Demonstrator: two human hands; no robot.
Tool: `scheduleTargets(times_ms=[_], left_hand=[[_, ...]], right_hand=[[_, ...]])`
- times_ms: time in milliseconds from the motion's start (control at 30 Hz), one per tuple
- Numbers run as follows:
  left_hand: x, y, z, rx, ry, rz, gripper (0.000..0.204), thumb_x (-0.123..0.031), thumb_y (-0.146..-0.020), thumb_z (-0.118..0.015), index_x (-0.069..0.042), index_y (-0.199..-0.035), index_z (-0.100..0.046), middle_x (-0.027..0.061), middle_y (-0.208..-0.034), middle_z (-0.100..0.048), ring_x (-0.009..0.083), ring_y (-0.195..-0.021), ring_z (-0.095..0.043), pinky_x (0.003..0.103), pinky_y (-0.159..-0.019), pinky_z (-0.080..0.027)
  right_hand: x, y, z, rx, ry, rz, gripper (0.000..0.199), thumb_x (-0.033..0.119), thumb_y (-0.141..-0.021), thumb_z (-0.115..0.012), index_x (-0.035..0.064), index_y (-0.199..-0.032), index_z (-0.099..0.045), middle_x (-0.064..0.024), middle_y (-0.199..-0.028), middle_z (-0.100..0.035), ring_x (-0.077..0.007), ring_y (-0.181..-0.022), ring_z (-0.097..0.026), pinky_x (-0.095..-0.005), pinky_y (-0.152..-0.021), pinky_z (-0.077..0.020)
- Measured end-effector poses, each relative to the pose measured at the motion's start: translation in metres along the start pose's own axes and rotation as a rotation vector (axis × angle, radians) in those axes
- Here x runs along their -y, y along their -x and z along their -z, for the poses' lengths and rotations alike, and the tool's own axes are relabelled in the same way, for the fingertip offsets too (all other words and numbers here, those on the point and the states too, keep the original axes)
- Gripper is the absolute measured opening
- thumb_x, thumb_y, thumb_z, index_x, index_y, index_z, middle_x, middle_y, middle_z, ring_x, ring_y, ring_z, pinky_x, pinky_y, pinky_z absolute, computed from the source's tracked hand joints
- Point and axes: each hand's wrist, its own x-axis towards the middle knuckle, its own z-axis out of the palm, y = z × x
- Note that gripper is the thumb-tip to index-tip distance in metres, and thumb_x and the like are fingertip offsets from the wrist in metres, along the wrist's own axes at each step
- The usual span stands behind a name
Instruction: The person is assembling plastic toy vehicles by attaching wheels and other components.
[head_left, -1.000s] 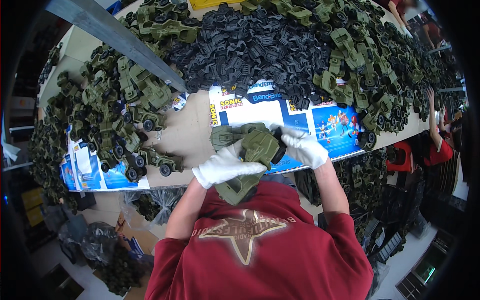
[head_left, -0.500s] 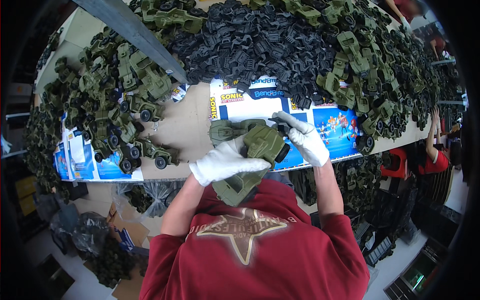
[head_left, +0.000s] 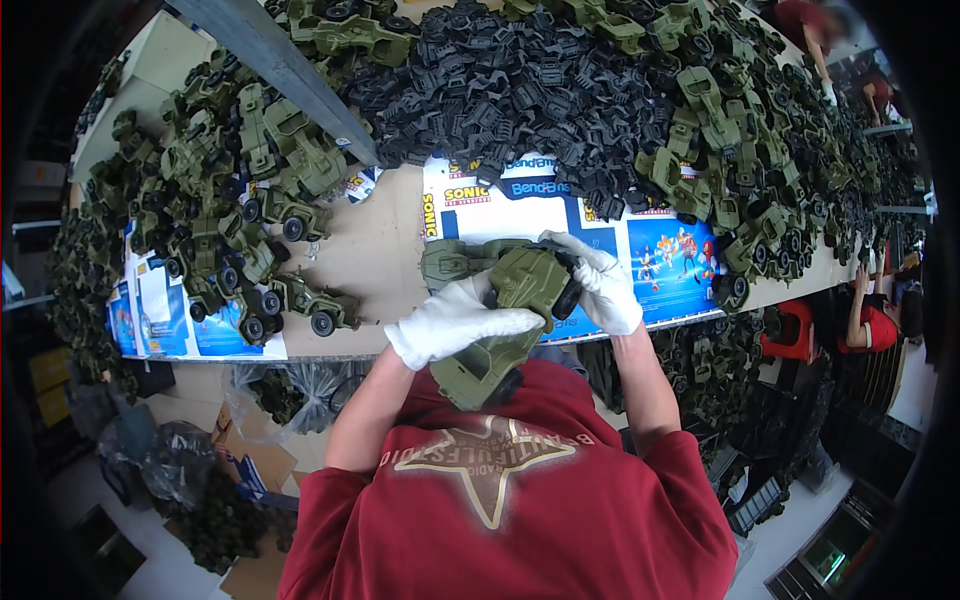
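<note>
A dark green toy truck [head_left: 487,362] hangs tilted over the table's near edge, its front end raised. My left hand [head_left: 462,325], in a white glove, is closed around its middle. Against the truck's front end, my gloved right hand [head_left: 604,285] has its fingers bent around a small black plastic part [head_left: 563,259], mostly hidden by fingers and truck. A black wheel [head_left: 567,299] shows just below that hand. Behind the held truck, another green toy truck [head_left: 447,262] lies on the table, partly covered.
A big heap of black plastic parts [head_left: 510,85] fills the table's far middle. Green toy trucks pile up at left [head_left: 300,150] and right [head_left: 705,110]. Printed sheets [head_left: 480,218] lie under them. A grey metal post [head_left: 285,80] slants across the left. Co-workers' arms [head_left: 858,310] show at right.
My right hand has moved slightly left and down, bringing the black part against the truck's front end. My left hand keeps its hold on the truck, nearly in place.
</note>
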Motion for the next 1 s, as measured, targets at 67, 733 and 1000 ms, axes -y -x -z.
scheduleTargets(times_ms=[67, 733, 1000], left_hand=[[0.002, -0.001, 0.001, 0.005, 0.0, 0.0, 0.059, -0.02, -0.083, -0.078, -0.004, -0.134, -0.052, 0.0042, -0.116, -0.064, 0.0099, -0.1, -0.06, 0.026, -0.088, -0.05], [0.032, -0.037, -0.012, -0.15, 0.234, -0.633, 0.122, -0.023, -0.061, -0.093, -0.002, -0.153, -0.016, 0.009, -0.129, -0.054, 0.0176, -0.116, -0.053, 0.031, -0.101, -0.044], [0.058, -0.053, -0.012, -0.263, 0.131, -0.725, 0.102, -0.027, -0.049, -0.097, -0.002, -0.135, -0.047, 0.0101, -0.125, -0.057, 0.0198, -0.117, -0.054, 0.034, -0.103, -0.043]], right_hand=[[0.0, 0.0, -0.001, 0.02, 0.013, 0.001, 0.068, 0.034, -0.085, -0.072, -0.0062, -0.135, -0.05, -0.0147, -0.135, -0.056, -0.0232, -0.126, -0.052, -0.0369, -0.108, -0.039], [0.003, -0.018, -0.048, -0.166, 0.316, 0.087, 0.052, 0.042, -0.105, -0.034, -0.0011, -0.109, -0.064, -0.0127, -0.119, -0.061, -0.0216, -0.113, -0.056, -0.0363, -0.1, -0.0423], [-0.009, -0.002, -0.063, -0.299, 0.697, 0.376, 0.042, 0.026, -0.087, -0.058, -0.0017, -0.119, -0.058, -0.0165, -0.119, -0.061, -0.0278, -0.111, -0.059, -0.0368, -0.097, -0.0447]])
